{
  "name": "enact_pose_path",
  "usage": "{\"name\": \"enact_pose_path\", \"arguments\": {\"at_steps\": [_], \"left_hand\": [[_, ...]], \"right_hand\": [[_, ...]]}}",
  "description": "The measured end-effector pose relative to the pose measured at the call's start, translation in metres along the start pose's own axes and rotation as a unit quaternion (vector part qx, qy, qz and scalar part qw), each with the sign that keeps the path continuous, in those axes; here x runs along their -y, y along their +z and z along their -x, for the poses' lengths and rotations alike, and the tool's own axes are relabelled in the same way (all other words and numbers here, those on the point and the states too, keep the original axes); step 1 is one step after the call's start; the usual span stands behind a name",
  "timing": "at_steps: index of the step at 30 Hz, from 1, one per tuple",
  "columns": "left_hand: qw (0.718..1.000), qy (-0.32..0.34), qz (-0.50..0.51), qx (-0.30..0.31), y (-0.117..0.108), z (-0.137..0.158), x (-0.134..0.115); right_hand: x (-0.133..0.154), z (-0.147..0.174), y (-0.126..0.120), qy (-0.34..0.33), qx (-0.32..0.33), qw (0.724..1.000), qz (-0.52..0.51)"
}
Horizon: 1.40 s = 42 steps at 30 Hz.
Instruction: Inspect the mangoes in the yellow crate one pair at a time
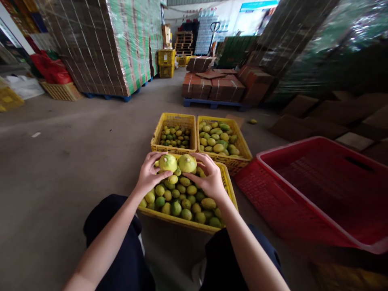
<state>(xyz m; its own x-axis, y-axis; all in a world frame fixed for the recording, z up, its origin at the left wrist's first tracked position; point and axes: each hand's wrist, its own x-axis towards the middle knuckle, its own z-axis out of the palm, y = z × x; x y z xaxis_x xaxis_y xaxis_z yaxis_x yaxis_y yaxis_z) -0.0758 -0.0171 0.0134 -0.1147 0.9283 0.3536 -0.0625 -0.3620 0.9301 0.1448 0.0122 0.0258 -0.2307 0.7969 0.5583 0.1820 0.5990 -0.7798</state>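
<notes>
Side by side above the near yellow crate (232,194), two yellow-green lemons are held up. My left hand (150,171) grips the left lemon (167,163), which has a greener patch at its top. My right hand (210,173) has its thumb and fingers around the right lemon (187,163). Beneath them the crate is filled with green and yellow lemons (182,198). Behind it stand two more yellow crates. The left one (156,139) holds smaller, greener fruit (175,137); the right one (242,147) holds larger yellow-green fruit (218,139).
A large red crate (291,198) is to my right, with flattened cardboard (342,113) beyond it. One loose fruit (252,121) lies on the floor. Ahead, a blue pallet (214,104) bears stacked cartons (212,87). A wrapped pallet stack (97,48) rises at the left.
</notes>
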Motion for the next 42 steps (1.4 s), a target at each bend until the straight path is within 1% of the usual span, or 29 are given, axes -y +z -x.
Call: {"name": "enact_pose_path", "arguments": {"at_steps": [2,4,6,8,12,15,18,20,23,25,27,28,30,32,34,36,38,40,42], "left_hand": [[0.993,-0.066,0.096,-0.015,0.001,-0.002,-0.001],[0.974,-0.131,0.180,-0.033,0.003,-0.003,-0.001],[0.953,-0.187,0.237,-0.042,0.006,-0.003,-0.001],[0.937,-0.221,0.266,-0.051,0.009,-0.003,-0.001],[0.916,-0.244,0.312,-0.068,0.018,-0.004,-0.002],[0.888,-0.275,0.361,-0.069,0.025,-0.007,0.000],[0.855,-0.306,0.405,-0.106,0.029,-0.011,0.004],[0.838,-0.324,0.418,-0.133,0.029,-0.012,0.007],[0.830,-0.347,0.403,-0.167,0.029,-0.013,0.011],[0.834,-0.350,0.389,-0.175,0.030,-0.013,0.013],[0.835,-0.353,0.383,-0.175,0.031,-0.012,0.016],[0.832,-0.361,0.382,-0.177,0.032,-0.011,0.017],[0.812,-0.393,0.384,-0.197,0.034,-0.011,0.020],[0.785,-0.429,0.392,-0.213,0.035,-0.011,0.023],[0.768,-0.442,0.412,-0.211,0.035,-0.012,0.024],[0.763,-0.427,0.440,-0.203,0.035,-0.013,0.022],[0.755,-0.408,0.469,-0.207,0.034,-0.014,0.018],[0.744,-0.400,0.488,-0.218,0.034,-0.013,0.012],[0.740,-0.401,0.486,-0.236,0.034,-0.011,0.008]], "right_hand": [[0.001,-0.003,-0.001,0.079,0.024,0.989,-0.122],[0.001,-0.005,-0.002,0.141,0.032,0.966,-0.216],[0.001,-0.007,-0.002,0.184,0.021,0.945,-0.268],[0.000,-0.008,-0.001,0.214,0.006,0.933,-0.288],[-0.003,-0.008,0.004,0.245,-0.002,0.932,-0.268],[-0.005,-0.007,0.009,0.254,0.014,0.924,-0.286],[-0.005,-0.007,0.014,0.257,0.030,0.907,-0.332],[-0.004,-0.007,0.017,0.265,0.038,0.900,-0.345],[-0.001,-0.007,0.023,0.292,0.040,0.891,-0.346],[0.000,-0.006,0.030,0.310,0.034,0.885,-0.345],[0.000,-0.003,0.039,0.319,0.021,0.886,-0.336],[-0.001,-0.002,0.043,0.322,0.016,0.887,-0.331],[-0.005,0.000,0.049,0.334,0.012,0.880,-0.337],[-0.010,0.001,0.051,0.356,0.008,0.860,-0.366],[-0.015,0.000,0.049,0.379,-0.019,0.832,-0.405],[-0.017,-0.001,0.046,0.391,-0.059,0.808,-0.436],[-0.016,-0.003,0.042,0.401,-0.093,0.791,-0.452],[-0.015,-0.005,0.040,0.419,-0.110,0.775,-0.460],[-0.015,-0.006,0.039,0.436,-0.103,0.761,-0.470]]}}
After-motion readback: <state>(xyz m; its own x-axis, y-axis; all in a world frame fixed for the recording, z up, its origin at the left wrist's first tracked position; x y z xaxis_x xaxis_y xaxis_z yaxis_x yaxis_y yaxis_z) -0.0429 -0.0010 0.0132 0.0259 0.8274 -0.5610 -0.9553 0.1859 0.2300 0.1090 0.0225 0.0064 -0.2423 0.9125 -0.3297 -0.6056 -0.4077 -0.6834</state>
